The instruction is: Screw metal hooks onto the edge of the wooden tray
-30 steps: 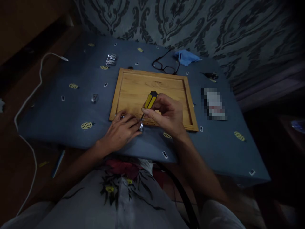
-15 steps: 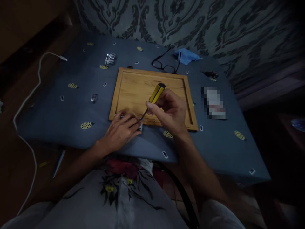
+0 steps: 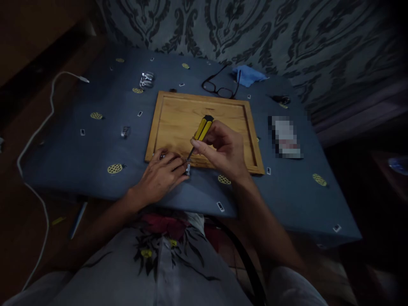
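My right hand (image 3: 223, 151) is closed around a screwdriver (image 3: 202, 129) with a yellow and black handle, its thin shaft slanting down to the left. The tip meets a small shiny metal part (image 3: 188, 169) at the near edge of a wooden tray (image 3: 178, 114). My left hand (image 3: 159, 176) rests palm down on the blue cloth, fingers curled and pressed on that metal part and the tray's front edge. What lies under the left fingers is mostly hidden.
The tray lies on a blue patterned cloth (image 3: 79, 157) over a table. Glasses (image 3: 219, 87) and a blue rag (image 3: 249, 75) lie behind it, metal pieces (image 3: 147, 79) and a small clip (image 3: 125, 131) to the left. A white cable (image 3: 38, 127) trails off left.
The screwdriver handle swung out to the right and higher, then came back left toward its first tilt. The tip stayed at the metal part. My left hand has not moved.
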{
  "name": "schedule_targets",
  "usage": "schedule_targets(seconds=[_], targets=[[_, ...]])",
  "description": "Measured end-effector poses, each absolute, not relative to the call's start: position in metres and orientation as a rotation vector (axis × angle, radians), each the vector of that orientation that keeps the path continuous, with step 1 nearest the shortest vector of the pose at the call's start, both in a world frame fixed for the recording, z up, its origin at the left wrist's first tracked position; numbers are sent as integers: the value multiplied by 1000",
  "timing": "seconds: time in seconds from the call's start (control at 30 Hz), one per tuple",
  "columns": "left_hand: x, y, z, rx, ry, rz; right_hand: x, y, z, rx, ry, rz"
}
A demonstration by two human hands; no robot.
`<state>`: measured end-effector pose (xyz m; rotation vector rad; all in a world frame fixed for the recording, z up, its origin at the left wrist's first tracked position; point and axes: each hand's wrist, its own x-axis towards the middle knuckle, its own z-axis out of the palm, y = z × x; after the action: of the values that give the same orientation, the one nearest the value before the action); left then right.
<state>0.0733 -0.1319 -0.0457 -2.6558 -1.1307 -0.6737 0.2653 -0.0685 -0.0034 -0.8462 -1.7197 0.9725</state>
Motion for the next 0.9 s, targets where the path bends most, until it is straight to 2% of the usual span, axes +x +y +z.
schedule_targets(seconds=[0.2,0.9], targets=[[73,-132,-46,-2680,-1137,-670,274,-67,1,-779,-1766,1181],[74,-132,-45,-2664,-1146,-676,271,-71,7,-773,-1754,1232]])
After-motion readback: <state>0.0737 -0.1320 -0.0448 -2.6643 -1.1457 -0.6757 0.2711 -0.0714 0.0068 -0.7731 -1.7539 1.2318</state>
